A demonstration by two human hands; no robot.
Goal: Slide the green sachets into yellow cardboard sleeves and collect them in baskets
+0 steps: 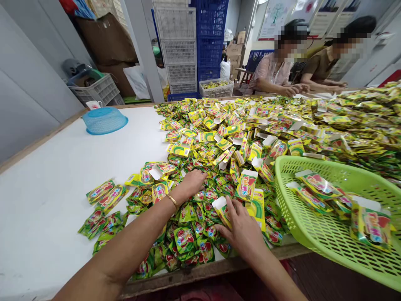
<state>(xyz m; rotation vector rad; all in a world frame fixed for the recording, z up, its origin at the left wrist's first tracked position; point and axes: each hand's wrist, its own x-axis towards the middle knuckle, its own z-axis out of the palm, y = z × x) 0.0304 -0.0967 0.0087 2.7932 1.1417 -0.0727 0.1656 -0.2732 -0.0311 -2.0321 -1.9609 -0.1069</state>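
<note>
My left hand (193,182), with a gold bangle on the wrist, reaches into a heap of small green candy packets (184,239). Its fingers are bent together and point down among the packets; what they hold, if anything, is hidden. Closer to the table's front edge, my right hand (242,225) has its thumb and fingers around a small yellow candy box (222,210) whose white flap stands up. Just beyond those fingers lie another open-flapped box (247,184) and a yellow box with a green arc (257,208).
At right, a lime-green basket (308,234) holds several filled boxes. An upturned blue basket (105,121) rests on the white table (46,200). Boxes and packets spread to the far right. Two people (272,75) sit across the table; stacked crates (177,50) stand behind.
</note>
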